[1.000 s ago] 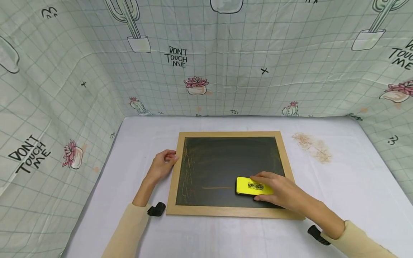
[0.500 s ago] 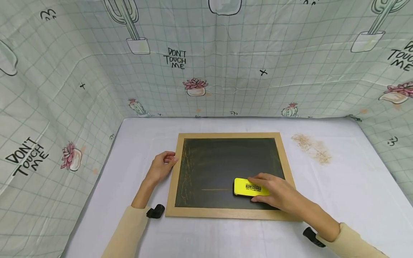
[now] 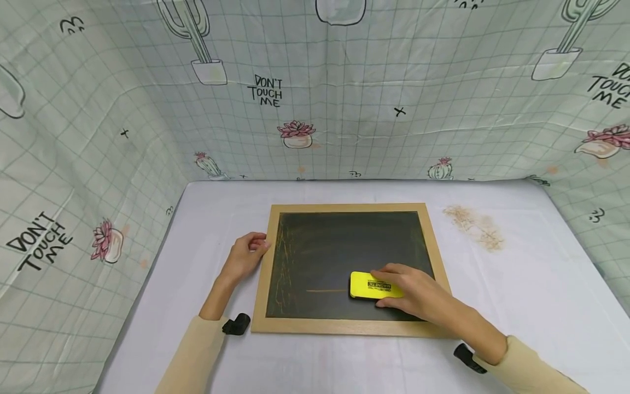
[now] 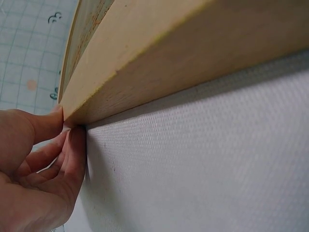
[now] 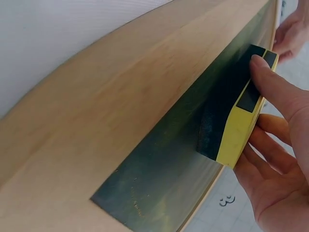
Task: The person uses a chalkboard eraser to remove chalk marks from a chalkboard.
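Observation:
A small chalkboard with a wooden frame lies on the white table. My right hand grips a yellow and black magnetic board eraser between thumb and fingers, its dark felt face against the lower right part of the board. Left of the eraser runs a thin orange chalk line. Scribbled orange chalk marks stand along the board's left side. My left hand holds the left edge of the frame; the left wrist view shows the thumb at the frame's edge and curled fingers just below it.
A patch of brownish chalk dust stains the table right of the board. Behind and to the left hangs a gridded cloth printed with cacti and words. A black wrist strap end sits by the left sleeve.
My right hand has slid the eraser a little to the left along the board, covering the right end of the orange line. The left hand keeps its place at the frame.

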A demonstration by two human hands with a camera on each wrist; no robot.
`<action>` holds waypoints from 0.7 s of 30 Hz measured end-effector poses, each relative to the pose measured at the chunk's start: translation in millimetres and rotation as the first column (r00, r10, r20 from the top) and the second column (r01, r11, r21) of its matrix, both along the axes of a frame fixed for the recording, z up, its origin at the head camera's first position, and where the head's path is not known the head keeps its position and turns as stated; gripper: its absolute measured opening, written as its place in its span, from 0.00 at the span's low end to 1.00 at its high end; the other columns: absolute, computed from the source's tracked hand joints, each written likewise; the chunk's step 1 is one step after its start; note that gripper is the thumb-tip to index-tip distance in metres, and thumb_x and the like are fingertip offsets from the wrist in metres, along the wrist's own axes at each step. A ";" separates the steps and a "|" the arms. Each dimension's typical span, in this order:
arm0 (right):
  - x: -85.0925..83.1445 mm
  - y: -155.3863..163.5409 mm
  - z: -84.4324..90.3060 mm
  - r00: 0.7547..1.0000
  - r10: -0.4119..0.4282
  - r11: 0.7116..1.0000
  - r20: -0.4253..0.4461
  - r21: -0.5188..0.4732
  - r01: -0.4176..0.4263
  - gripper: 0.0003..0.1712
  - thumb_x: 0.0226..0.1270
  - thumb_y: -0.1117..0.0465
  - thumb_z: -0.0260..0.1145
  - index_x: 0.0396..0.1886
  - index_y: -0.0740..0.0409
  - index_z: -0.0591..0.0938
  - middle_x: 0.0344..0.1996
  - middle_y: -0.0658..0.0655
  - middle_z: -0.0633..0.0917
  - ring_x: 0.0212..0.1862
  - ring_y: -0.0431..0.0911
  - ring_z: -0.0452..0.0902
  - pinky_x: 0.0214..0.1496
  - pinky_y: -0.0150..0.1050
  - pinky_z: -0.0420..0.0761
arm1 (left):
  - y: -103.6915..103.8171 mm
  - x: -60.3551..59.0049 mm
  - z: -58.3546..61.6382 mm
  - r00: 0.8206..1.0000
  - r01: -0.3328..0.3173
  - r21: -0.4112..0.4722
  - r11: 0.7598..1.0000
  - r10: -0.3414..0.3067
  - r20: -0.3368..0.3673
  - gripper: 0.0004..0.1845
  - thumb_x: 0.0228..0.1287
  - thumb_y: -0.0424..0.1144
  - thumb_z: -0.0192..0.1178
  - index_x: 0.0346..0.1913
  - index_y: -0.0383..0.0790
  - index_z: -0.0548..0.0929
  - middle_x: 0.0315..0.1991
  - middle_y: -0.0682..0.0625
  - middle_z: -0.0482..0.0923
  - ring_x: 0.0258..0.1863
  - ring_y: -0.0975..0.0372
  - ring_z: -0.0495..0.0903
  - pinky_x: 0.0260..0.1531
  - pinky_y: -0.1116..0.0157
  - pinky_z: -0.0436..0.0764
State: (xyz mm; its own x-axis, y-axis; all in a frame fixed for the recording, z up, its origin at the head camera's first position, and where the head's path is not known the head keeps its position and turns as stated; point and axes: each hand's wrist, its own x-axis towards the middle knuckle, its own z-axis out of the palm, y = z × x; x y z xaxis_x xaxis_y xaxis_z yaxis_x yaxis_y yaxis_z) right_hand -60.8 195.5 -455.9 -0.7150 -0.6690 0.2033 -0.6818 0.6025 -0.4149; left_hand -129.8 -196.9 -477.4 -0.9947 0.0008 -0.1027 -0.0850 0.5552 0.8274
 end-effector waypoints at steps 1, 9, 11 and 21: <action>-0.5 -1.1 0.6 1.000 0.003 1.000 0.002 0.002 -0.003 0.32 0.56 0.55 0.82 0.59 0.65 0.85 0.47 0.57 0.86 0.44 0.48 0.84 0.45 0.43 0.85 | -0.1 -0.2 0.0 1.000 0.001 -0.002 1.000 -0.001 -0.002 0.17 0.75 0.30 0.60 0.59 0.22 0.78 0.46 0.36 0.81 0.47 0.48 0.80 0.47 0.61 0.77; -4.7 -9.6 1.0 1.000 0.025 1.000 0.011 0.010 -0.025 0.32 0.57 0.55 0.81 0.58 0.66 0.85 0.47 0.58 0.85 0.42 0.47 0.83 0.43 0.40 0.84 | -0.3 -1.8 -1.5 1.000 0.007 -0.012 1.000 -0.007 0.001 0.17 0.74 0.31 0.61 0.59 0.22 0.78 0.45 0.36 0.81 0.46 0.49 0.80 0.45 0.63 0.77; -5.6 -11.7 0.5 1.000 0.027 1.000 0.012 0.012 -0.027 0.32 0.57 0.55 0.81 0.58 0.66 0.85 0.47 0.59 0.85 0.42 0.48 0.83 0.43 0.40 0.84 | -0.3 -1.9 -1.6 1.000 0.013 -0.012 1.000 -0.013 0.000 0.17 0.74 0.30 0.61 0.59 0.22 0.78 0.45 0.36 0.81 0.46 0.49 0.80 0.46 0.62 0.77; -11.5 -23.3 0.3 0.998 0.056 0.998 0.020 0.026 -0.057 0.32 0.58 0.55 0.81 0.59 0.65 0.84 0.47 0.59 0.85 0.42 0.47 0.82 0.44 0.40 0.84 | -1.4 -2.8 -1.3 1.000 0.011 -0.019 1.000 -0.011 0.004 0.17 0.75 0.31 0.60 0.60 0.22 0.77 0.46 0.36 0.80 0.46 0.50 0.79 0.46 0.60 0.77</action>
State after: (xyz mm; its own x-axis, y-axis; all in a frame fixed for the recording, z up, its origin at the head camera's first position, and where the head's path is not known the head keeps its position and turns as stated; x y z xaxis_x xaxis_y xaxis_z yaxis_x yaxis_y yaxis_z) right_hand -72.3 172.2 -455.6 -0.6797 -0.7132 0.1716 -0.7069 0.5744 -0.4127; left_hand -132.7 -198.4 -478.8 -0.9942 0.0094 -0.1068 -0.0823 0.5716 0.8164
